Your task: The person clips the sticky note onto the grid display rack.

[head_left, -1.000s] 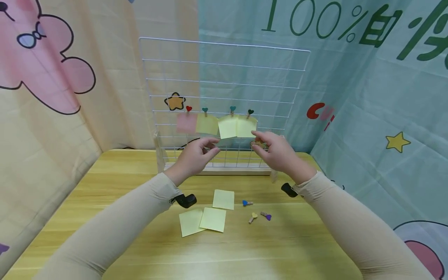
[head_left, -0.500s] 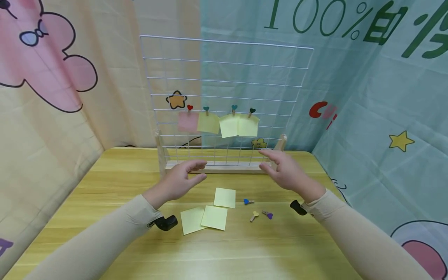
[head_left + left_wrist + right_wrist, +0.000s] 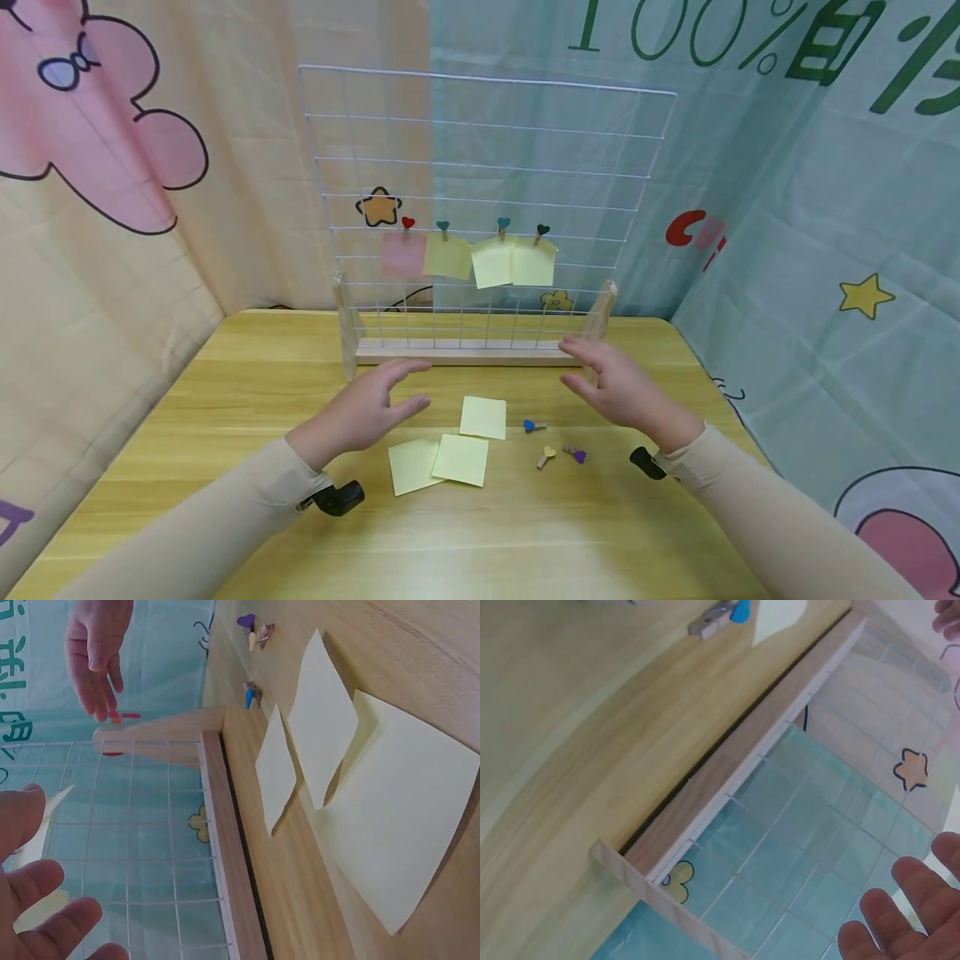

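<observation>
Left hand [image 3: 366, 408]: hangs over the bench [image 3: 487, 542], your fingers apart, nothing held
Loose notes [image 3: 460, 459]: here between your hands, on the bench, likely light, limp, quick to crease; pinch a free edge
Note thickness: hard to make out, you can't tell sheet from pad
Heart clips [image 3: 549, 452]: right of them, probably light, springy; take the wooden sides
Right hand [image 3: 621, 382]: fingers relaxed, nothing held; right wrist view crops the notes

Left hand [image 3: 363, 408] and right hand [image 3: 624, 387] hover apart, loosely extended.
</observation>
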### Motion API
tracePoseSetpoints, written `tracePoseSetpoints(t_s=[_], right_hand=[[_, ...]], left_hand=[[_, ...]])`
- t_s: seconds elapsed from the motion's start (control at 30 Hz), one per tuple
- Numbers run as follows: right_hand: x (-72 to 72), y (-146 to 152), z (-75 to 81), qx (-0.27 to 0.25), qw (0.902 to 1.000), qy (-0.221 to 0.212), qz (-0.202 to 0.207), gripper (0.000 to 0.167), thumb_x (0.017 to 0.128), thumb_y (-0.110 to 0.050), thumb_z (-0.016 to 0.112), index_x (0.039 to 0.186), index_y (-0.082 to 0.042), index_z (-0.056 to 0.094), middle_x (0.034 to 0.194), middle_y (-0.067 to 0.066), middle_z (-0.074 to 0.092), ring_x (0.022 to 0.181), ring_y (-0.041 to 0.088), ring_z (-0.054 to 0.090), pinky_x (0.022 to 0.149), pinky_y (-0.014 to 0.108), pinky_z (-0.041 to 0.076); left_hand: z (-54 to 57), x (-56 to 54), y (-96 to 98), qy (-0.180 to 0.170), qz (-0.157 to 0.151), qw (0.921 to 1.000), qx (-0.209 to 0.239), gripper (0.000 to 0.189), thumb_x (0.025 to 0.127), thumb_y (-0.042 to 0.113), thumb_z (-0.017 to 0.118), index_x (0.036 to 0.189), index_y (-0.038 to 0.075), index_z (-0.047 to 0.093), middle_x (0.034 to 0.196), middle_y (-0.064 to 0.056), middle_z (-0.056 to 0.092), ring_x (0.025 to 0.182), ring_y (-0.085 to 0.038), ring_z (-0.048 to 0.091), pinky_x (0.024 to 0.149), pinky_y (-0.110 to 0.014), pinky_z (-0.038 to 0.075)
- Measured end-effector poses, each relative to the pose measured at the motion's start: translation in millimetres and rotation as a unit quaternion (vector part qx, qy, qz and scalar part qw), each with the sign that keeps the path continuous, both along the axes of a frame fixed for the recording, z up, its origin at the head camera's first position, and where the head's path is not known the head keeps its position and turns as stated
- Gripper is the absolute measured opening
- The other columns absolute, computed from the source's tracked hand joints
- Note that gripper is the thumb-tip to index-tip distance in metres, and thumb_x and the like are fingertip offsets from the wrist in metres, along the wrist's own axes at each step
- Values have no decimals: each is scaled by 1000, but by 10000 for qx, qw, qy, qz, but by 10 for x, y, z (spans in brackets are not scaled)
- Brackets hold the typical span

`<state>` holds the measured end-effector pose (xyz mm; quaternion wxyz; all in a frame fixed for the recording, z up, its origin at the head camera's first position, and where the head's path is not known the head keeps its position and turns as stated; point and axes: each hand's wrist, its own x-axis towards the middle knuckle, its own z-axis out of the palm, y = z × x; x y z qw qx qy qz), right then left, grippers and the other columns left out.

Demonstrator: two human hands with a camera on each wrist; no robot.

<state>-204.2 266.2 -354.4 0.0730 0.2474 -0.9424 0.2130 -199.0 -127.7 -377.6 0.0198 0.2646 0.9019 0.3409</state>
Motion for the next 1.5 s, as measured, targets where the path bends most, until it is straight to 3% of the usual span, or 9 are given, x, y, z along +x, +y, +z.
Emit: tracePoseSetpoints(t_s=[0.37,0.67,1.0,1.23,1.5], right_hand=[[110,76,-220,223,9991,-294,-206,58,105,-30,66,155,-5,50,165,20,43,152,48,37,120,67,34],[149,155,-389,349,9980,-494,-168,60,104,-29,68,155,-5,50,163,23,44,150,50,40,118,68,35],[202,162,-548,501,9912,-1223,-37,64,101,-34,71,155,-6,51,164,23,43,149,49,42,119,67,35],[206,182,-655,538,9883,-1418,124,62,101,-31,72,152,-2,54,158,22,51,146,44,48,119,62,38],[235,192,-765,487,9854,-1625,151,62,96,-30,79,148,-4,59,151,21,58,142,44,53,118,62,40]], left_hand=[[-189,131,-100,-187,35,9997,-183,64,104,46,64,157,15,47,163,-9,48,149,-38,46,118,-61,41],[-335,202,-206,-233,2,9988,-430,63,103,37,69,156,11,48,161,-14,47,148,-41,47,117,-63,41],[-493,285,-298,-821,-110,9942,-692,69,98,37,75,156,10,48,162,-20,43,149,-45,43,119,-65,37],[-595,306,-319,-876,-151,9924,-847,71,96,39,78,154,9,50,160,-19,47,149,-45,44,120,-64,37],[-686,351,-326,-784,-162,9918,-996,71,93,40,80,151,8,54,161,-20,47,152,-52,36,120,-69,32]])
